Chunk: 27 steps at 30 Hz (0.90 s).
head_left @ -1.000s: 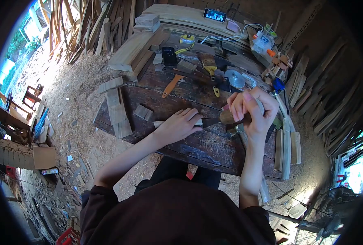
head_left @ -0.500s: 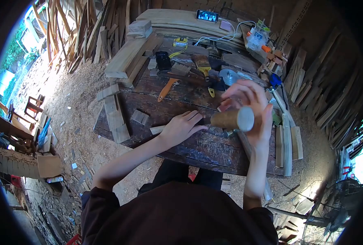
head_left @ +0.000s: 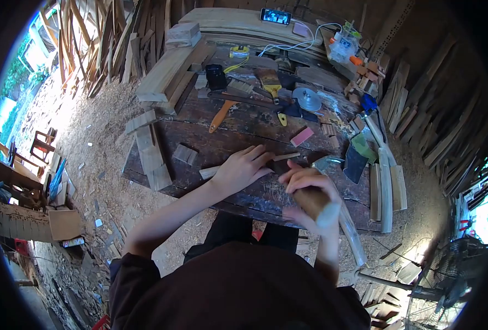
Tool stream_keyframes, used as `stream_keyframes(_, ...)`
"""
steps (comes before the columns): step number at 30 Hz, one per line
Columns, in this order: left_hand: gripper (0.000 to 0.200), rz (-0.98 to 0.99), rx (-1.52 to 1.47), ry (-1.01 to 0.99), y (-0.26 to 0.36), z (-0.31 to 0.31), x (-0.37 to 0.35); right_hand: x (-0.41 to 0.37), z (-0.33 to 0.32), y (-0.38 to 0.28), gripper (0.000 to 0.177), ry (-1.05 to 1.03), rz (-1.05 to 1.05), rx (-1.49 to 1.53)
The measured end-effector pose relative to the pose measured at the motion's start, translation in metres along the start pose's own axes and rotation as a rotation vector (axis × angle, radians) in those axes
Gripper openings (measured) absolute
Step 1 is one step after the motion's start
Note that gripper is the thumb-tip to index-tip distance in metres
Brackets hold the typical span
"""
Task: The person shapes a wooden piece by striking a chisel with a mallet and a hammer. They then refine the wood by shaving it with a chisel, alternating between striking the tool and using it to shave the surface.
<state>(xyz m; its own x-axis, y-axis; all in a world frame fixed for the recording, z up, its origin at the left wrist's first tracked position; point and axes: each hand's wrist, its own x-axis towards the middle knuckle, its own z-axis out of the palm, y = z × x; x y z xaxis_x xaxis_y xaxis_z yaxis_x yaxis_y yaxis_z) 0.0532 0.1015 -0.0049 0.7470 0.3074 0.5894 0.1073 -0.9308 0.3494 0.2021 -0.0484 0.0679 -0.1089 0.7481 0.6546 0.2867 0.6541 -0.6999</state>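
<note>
One bench (head_left: 192, 129): dark and worn, carrying the wood and tools.
Thick board (head_left: 164, 77): along the bench's left side, pale blocks (head_left: 183, 34) on its far end.
Hammer (head_left: 327, 161): right part of the bench, its shaft running toward the near edge.
Left hand (head_left: 243, 169): palm down over the wooden strip (head_left: 209, 172), fingers close together, thumb apart; I cannot tell if it pinches.
Right hand (head_left: 310, 184): fingers curled round a thick wooden handle (head_left: 312, 202), motion-blurred, pale butt toward the wearer.
Wooden strip: near side of the bench, one end showing left of the left hand.
Paintbrush (head_left: 269, 82): beside the clear disc (head_left: 307, 99).
Pink block (head_left: 302, 136): beyond the right hand, apart from it.
</note>
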Motion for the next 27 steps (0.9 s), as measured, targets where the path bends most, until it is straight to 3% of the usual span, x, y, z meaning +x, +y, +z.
stream_keyframes(1,0.034,-0.018,0.004,-0.028,0.001,-0.002,0.000,0.006,0.009,-0.010,0.048,0.057,0.045,-0.073)
stream_keyframes(2,0.035,-0.033,0.008,-0.055,0.002,-0.004,0.000,0.003,0.010,-0.010,0.048,0.058,0.047,-0.072)
stream_keyframes(4,0.033,-0.064,0.025,-0.043,0.005,-0.009,-0.002,-0.001,0.009,-0.012,0.037,0.273,0.009,0.217)
stream_keyframes(6,0.031,-0.095,0.041,-0.031,0.002,-0.015,-0.004,-0.004,-0.004,-0.034,0.026,0.385,0.000,0.259)
stream_keyframes(10,0.021,-0.137,-0.063,0.068,0.009,-0.036,0.003,-0.028,-0.029,-0.044,0.028,0.655,-0.044,0.342)
stream_keyframes(12,0.025,-0.147,-0.316,0.284,0.028,-0.046,0.014,-0.040,-0.034,-0.041,0.025,0.685,-0.017,0.340)
stream_keyframes(15,0.027,-0.109,-0.500,0.336,0.054,-0.061,0.027,-0.036,-0.026,-0.044,0.022,0.718,0.088,0.304)
stream_keyframes(17,0.027,-0.088,-0.563,0.350,0.070,-0.062,0.028,-0.027,-0.015,-0.046,0.032,0.682,0.213,0.196)
stream_keyframes(18,0.026,-0.075,-0.630,0.365,0.079,-0.062,0.029,-0.019,-0.008,-0.054,0.048,0.681,0.357,0.170)
stream_keyframes(22,0.026,-0.147,-0.616,0.320,0.106,-0.051,0.026,-0.009,0.004,-0.048,0.073,0.626,0.335,0.202)
stream_keyframes(23,0.025,-0.158,-0.606,0.304,0.107,-0.048,0.024,-0.006,0.007,-0.052,0.046,0.677,0.325,0.247)
stream_keyframes(24,0.025,-0.162,-0.607,0.301,0.106,-0.045,0.021,-0.003,0.008,-0.055,0.046,0.679,0.329,0.248)
stream_keyframes(27,0.030,-0.087,-0.576,0.265,0.103,-0.046,0.016,0.007,0.004,-0.056,0.016,0.772,0.405,0.005)
